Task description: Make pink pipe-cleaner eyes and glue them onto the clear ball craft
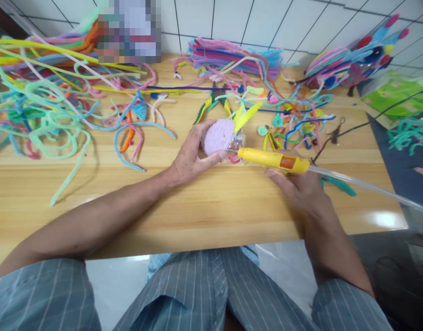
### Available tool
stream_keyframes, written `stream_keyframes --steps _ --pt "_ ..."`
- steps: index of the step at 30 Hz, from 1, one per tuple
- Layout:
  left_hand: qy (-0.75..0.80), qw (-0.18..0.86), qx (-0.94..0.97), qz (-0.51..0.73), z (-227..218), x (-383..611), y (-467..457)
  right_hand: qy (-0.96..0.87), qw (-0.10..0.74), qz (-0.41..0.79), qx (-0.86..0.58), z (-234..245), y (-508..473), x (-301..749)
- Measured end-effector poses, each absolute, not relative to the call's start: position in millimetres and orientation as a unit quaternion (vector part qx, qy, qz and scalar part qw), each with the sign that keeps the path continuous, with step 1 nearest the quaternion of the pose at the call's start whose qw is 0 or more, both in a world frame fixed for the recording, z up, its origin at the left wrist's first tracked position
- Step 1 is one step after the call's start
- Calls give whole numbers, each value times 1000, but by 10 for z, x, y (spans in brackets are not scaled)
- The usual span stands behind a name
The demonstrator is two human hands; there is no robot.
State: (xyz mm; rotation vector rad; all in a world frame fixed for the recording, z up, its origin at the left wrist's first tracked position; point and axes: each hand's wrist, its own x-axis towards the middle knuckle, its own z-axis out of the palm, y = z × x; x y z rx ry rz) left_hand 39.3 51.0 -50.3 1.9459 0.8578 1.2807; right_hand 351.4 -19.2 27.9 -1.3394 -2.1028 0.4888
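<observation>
My left hand (194, 154) is wrapped round a lilac ball-shaped craft piece (218, 137) of wound pipe cleaner. A yellow leaf-shaped piece (247, 116) sticks up at its right side, beside some clear material. In my right hand (297, 181) is a yellow hot glue gun (271, 159), its metal nozzle at the lower right of the lilac piece; whether it touches cannot be told. A clear glue stick (366, 186) runs out of the gun's back end. Just behind the lilac piece lie pliers with green and yellow handles (205, 108).
Loose pipe cleaners (56, 115) tangle across the left of the wooden table (135, 220); a pink and blue bundle (232, 57) lies against the tiled wall. Finished-looking colourful figures (349, 62) stand back right. A black cord (376, 117) crosses the right side, near a teal-handled tool (340, 185).
</observation>
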Motion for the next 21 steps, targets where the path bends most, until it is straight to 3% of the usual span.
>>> stream_keyframes --steps 11,15,21 --pt "341 329 740 478 -491 388 517 -767 307 207 -524 285 -182 3520" --pt "361 323 740 467 -512 380 531 -732 370 209 -533 308 -169 3550" --pt "363 338 726 476 -537 370 538 -655 449 322 -517 482 -225 3861"
